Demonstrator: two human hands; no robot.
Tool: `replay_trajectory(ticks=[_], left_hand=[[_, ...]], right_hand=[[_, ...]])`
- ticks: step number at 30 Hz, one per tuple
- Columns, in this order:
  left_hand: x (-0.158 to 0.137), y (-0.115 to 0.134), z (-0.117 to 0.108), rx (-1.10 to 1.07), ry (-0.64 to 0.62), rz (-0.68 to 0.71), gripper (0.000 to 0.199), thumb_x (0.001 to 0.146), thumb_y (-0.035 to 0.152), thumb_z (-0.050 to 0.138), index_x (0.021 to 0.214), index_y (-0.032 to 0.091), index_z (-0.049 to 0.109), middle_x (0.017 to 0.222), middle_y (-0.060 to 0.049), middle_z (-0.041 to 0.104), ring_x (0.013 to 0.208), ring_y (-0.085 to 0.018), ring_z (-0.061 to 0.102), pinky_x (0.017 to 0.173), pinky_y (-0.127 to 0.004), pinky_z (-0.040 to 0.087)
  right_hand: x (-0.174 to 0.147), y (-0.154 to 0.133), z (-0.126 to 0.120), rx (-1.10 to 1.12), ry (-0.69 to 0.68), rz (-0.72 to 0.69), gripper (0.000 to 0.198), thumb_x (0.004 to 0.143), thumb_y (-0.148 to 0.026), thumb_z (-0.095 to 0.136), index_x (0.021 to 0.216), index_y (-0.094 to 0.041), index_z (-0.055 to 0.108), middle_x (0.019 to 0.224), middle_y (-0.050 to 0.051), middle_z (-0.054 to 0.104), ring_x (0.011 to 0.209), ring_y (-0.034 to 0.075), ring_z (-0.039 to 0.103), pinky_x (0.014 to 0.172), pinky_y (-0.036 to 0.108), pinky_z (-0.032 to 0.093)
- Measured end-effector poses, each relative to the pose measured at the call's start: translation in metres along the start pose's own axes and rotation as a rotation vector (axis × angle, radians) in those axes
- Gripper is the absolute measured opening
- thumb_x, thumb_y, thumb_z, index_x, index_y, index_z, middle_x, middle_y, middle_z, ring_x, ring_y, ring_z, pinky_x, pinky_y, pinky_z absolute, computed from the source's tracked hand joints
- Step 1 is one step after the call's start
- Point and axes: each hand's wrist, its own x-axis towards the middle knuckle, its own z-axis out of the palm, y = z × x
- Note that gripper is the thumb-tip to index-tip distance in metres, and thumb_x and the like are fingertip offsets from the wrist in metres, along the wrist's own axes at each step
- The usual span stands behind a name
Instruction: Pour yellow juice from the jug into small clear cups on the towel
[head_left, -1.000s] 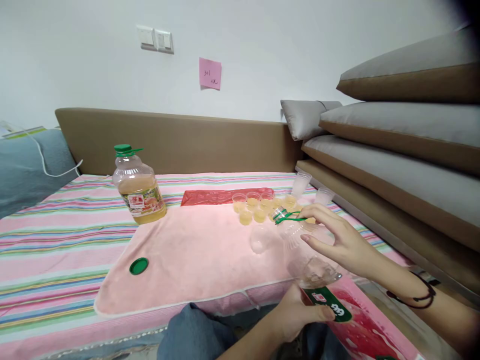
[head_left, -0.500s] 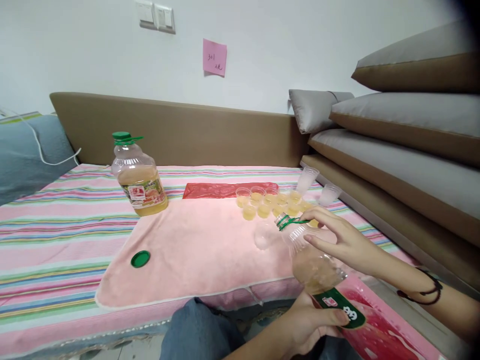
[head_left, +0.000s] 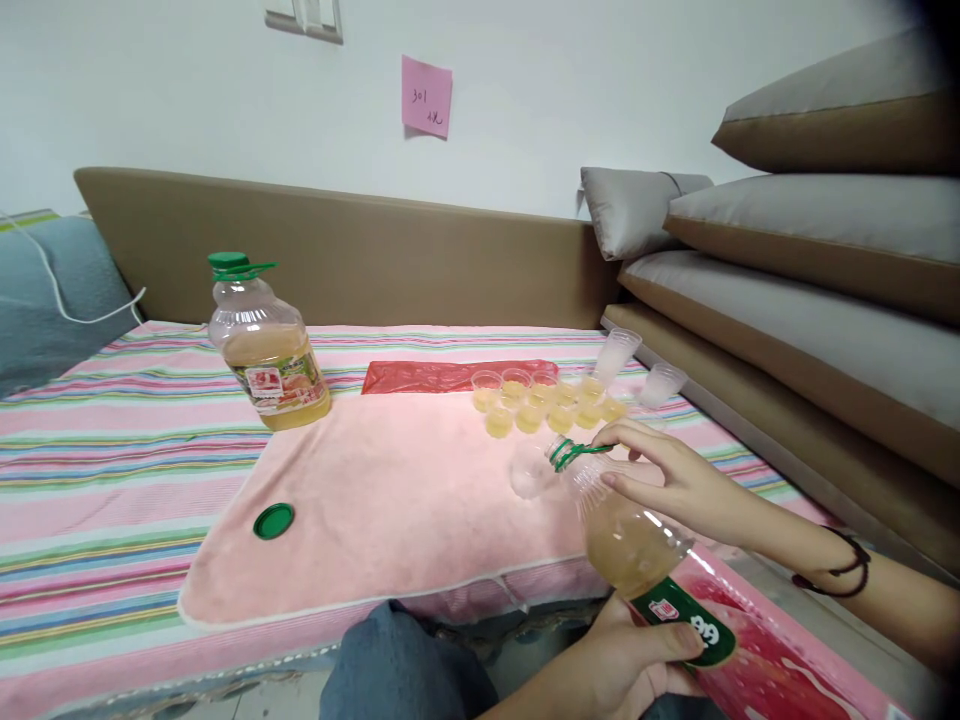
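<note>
A large, uncapped juice bottle (head_left: 634, 540) is tilted across my lap, its mouth pointing left toward the cups. My left hand (head_left: 626, 650) grips its lower body near the green and pink label. At the neck, my right hand (head_left: 660, 475) is closed on the green carry strap (head_left: 581, 452). Just beside the mouth stands a clear plastic cup (head_left: 527, 472); whether liquid is in it, I cannot tell. Behind it, several clear cups (head_left: 529, 415) of yellow juice stand close together. A loose green cap (head_left: 274, 521) lies on the pink cloth at left.
A second capped juice bottle (head_left: 274, 360) stands at left on the striped sheet (head_left: 112, 460). Stacked clear cups (head_left: 616, 350) and another small stack (head_left: 661, 383) are at the back right, beside piled cushions (head_left: 787, 290). A red plastic bag (head_left: 427, 376) lies behind the pink cloth (head_left: 360, 510).
The bottle has tipped slightly, and the juice inside now reaches further up toward its neck. Both hands keep their hold. The view has shifted slightly downward.
</note>
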Motion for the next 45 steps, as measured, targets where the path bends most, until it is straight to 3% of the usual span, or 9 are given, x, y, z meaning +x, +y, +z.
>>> replay_trajectory(ticks=[24, 31, 45], left_hand=[[0.005, -0.011, -0.003, -0.032, 0.015, 0.003, 0.072, 0.047, 0.046, 0.089, 0.109, 0.018, 0.067, 0.115, -0.016, 0.070, 0.110, -0.039, 0.063, 0.097, -0.066, 0.038], [0.007, -0.012, -0.005, -0.071, 0.008, 0.020, 0.067, 0.049, 0.042, 0.090, 0.108, 0.019, 0.066, 0.109, -0.014, 0.072, 0.105, -0.037, 0.066, 0.097, -0.067, 0.037], [0.006, -0.009, -0.003, -0.058, 0.059, -0.009, 0.075, 0.040, 0.047, 0.091, 0.105, 0.019, 0.067, 0.108, -0.014, 0.073, 0.098, -0.033, 0.068, 0.096, -0.065, 0.039]], right_hand=[[0.012, 0.000, 0.002, -0.016, -0.065, 0.043, 0.022, 0.087, -0.035, 0.052, 0.102, -0.022, 0.062, 0.099, 0.006, 0.067, 0.090, 0.024, 0.061, 0.076, 0.038, 0.048], [0.013, 0.006, 0.002, -0.004, -0.120, 0.053, 0.024, 0.090, -0.039, 0.052, 0.105, -0.022, 0.060, 0.103, 0.006, 0.067, 0.093, 0.024, 0.062, 0.079, 0.040, 0.048], [0.017, 0.004, 0.003, 0.016, -0.126, 0.064, 0.023, 0.090, -0.038, 0.053, 0.103, -0.020, 0.060, 0.102, 0.005, 0.065, 0.093, 0.023, 0.059, 0.079, 0.037, 0.045]])
